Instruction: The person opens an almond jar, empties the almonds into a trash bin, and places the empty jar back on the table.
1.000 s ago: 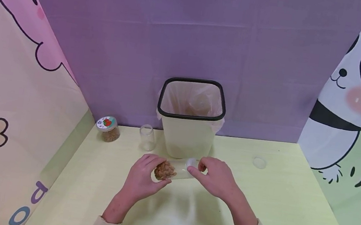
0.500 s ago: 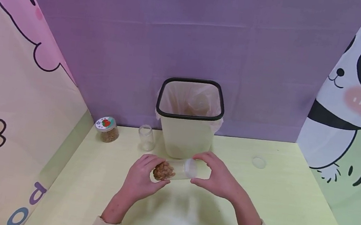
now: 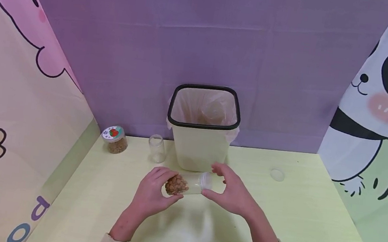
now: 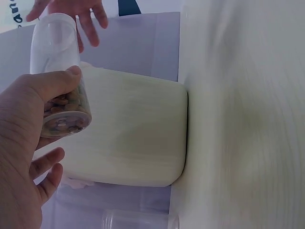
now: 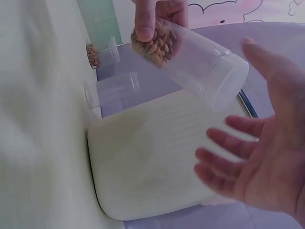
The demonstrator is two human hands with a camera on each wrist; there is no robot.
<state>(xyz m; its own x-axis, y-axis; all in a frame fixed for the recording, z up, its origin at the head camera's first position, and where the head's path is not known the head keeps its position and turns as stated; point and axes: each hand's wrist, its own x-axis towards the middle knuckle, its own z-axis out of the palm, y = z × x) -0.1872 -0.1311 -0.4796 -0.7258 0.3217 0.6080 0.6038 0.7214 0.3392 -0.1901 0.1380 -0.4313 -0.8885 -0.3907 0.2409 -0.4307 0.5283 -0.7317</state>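
Note:
A clear plastic jar (image 3: 193, 183) lies tilted nearly on its side in the air, with brown nut-like pieces (image 5: 158, 45) gathered at its base end. My left hand (image 3: 153, 189) grips that base end between thumb and fingers. A translucent white lid (image 5: 227, 82) caps the other end, which points to the right. Beside the lid is my right hand (image 3: 230, 191), thumb and fingers spread apart around it. In the right wrist view a gap shows between these fingers and the lid. The left wrist view shows the left thumb across the jar's wall.
Behind the hands stands a pale bin (image 3: 199, 148) with a black rim and a liner. Left of it are an uncapped clear jar (image 3: 157, 149) and a jar with a strawberry-printed lid (image 3: 115, 139). A translucent disc (image 3: 277, 174) lies at the right on the table (image 3: 295, 216).
My right hand's fingers have come off the lid and spread wider. The left hand holds the jar in nearly the same place throughout.

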